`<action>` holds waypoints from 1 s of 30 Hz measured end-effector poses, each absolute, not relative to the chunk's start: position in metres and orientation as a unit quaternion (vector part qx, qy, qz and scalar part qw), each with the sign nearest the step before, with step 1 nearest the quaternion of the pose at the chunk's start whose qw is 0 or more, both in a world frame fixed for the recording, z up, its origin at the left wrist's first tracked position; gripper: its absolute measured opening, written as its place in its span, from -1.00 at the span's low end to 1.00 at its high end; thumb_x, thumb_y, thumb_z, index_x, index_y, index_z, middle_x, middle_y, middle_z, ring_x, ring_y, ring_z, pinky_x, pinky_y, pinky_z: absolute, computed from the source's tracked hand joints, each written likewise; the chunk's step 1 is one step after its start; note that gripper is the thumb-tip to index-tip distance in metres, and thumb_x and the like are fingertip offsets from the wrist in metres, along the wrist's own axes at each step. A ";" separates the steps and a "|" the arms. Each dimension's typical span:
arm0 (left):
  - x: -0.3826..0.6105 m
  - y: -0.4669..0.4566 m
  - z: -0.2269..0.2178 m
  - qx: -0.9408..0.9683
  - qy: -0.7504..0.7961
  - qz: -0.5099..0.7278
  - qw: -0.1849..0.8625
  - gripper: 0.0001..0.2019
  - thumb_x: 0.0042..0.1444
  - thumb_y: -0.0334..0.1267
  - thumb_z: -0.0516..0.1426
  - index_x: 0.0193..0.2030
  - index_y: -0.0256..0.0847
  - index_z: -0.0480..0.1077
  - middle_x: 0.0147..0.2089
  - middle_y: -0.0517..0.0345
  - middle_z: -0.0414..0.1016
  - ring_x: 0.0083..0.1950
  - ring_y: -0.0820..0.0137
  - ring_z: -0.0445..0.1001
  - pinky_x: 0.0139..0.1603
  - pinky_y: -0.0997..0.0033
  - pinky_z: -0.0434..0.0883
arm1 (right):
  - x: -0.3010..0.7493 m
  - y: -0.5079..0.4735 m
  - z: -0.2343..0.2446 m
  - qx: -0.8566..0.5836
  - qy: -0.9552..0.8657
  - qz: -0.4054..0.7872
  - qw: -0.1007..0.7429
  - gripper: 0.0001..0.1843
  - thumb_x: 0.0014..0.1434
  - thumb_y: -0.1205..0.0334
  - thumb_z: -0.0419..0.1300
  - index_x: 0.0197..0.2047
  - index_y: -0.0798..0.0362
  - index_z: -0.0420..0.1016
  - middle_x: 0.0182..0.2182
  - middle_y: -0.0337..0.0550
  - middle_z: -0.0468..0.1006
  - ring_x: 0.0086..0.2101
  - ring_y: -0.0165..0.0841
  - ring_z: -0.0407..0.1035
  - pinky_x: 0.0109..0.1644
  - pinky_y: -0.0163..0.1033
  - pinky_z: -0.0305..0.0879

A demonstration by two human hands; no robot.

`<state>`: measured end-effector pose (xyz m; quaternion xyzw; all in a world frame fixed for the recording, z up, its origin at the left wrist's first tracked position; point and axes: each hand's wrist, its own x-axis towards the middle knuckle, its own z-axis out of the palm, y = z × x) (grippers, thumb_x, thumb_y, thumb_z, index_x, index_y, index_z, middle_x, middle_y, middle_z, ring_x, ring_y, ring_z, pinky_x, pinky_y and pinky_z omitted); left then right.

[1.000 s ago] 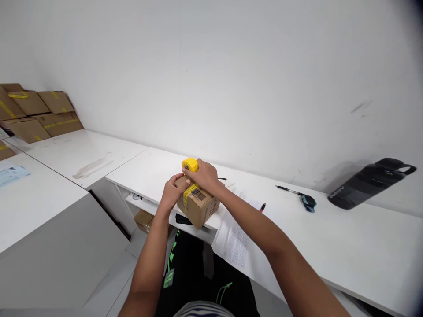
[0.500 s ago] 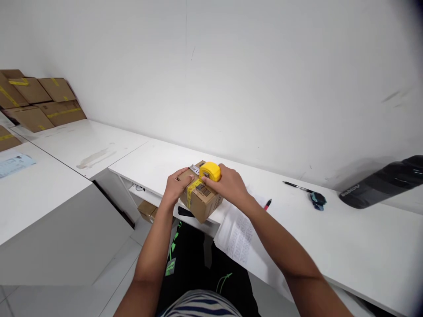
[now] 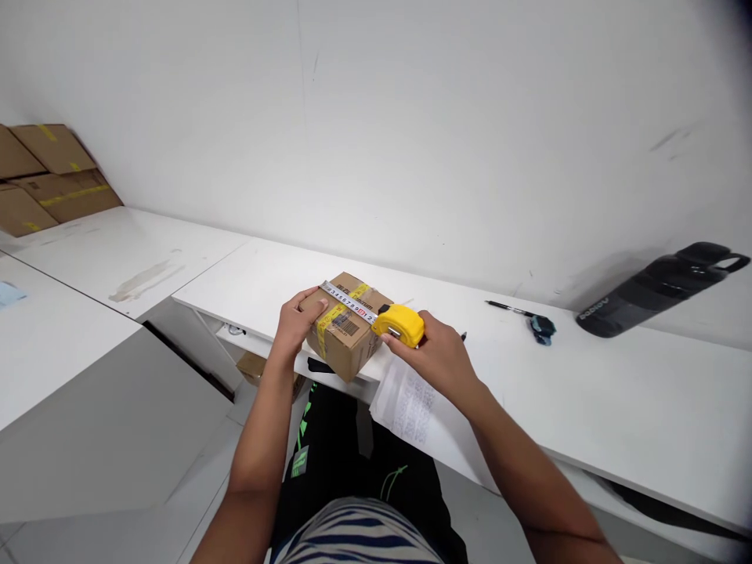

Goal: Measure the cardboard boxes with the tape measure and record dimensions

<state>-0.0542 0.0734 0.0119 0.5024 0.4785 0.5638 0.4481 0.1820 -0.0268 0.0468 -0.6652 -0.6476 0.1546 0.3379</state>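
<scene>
A small cardboard box with yellow tape and a barcode label sits at the front edge of the white desk. My left hand grips the box's left side and pins the tape's end there. My right hand is closed round a yellow tape measure, held just off the box's right edge. Its white blade lies stretched across the box top.
A printed sheet hangs over the desk edge under my right wrist. A pen, a small dark clip and a black bottle on its side lie to the right. Taped cardboard boxes are stacked at far left.
My right hand has drawn the tape measure rightward from the box's left top to past its right edge, pulling the blade out across the top. My left hand stayed on the box.
</scene>
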 end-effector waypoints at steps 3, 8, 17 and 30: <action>-0.054 0.074 0.011 0.496 0.474 0.567 0.456 -0.42 -0.17 -0.07 0.37 0.02 -0.30 0.52 -0.07 -0.04 0.59 -0.13 0.24 0.54 -0.09 0.28 0.48 | 0.182 -0.018 0.049 -0.656 -0.647 0.157 0.355 -0.51 -0.01 -0.32 0.23 -0.39 -0.06 0.28 -0.50 -0.21 0.48 -0.49 -0.28 0.31 -0.46 -0.22 0.12; -0.051 0.074 0.008 0.453 0.458 0.591 0.485 -0.38 -0.20 -0.07 0.38 0.04 -0.29 0.49 -0.08 -0.05 0.60 -0.17 0.26 0.56 -0.12 0.28 0.50 | 0.178 0.018 0.049 -0.597 -0.641 0.201 0.439 -0.49 -0.08 -0.31 0.29 -0.36 -0.02 0.39 -0.50 -0.26 0.45 -0.49 -0.35 0.26 -0.45 -0.24 0.13; -0.065 0.059 -0.014 0.379 0.400 0.695 0.461 -0.52 -0.17 -0.08 0.37 -0.09 -0.28 0.55 -0.10 -0.02 0.62 -0.16 0.30 0.57 -0.14 0.33 0.50 | 0.173 0.068 0.034 -0.467 -0.441 0.364 0.675 -0.38 -0.05 -0.23 0.30 -0.08 0.06 0.45 -0.16 -0.08 0.60 -0.23 -0.30 0.47 -0.20 -0.23 0.37; -0.066 0.113 -0.040 0.425 0.375 0.622 0.540 -0.34 -0.12 0.15 0.31 0.04 -0.25 0.42 0.02 -0.09 0.53 -0.09 0.28 0.53 -0.06 0.27 0.46 | 0.139 0.052 0.035 -0.359 -0.415 0.527 0.649 -0.40 -0.11 -0.16 0.41 -0.09 0.02 0.46 -0.12 -0.08 0.62 -0.13 -0.21 0.51 -0.05 -0.15 0.43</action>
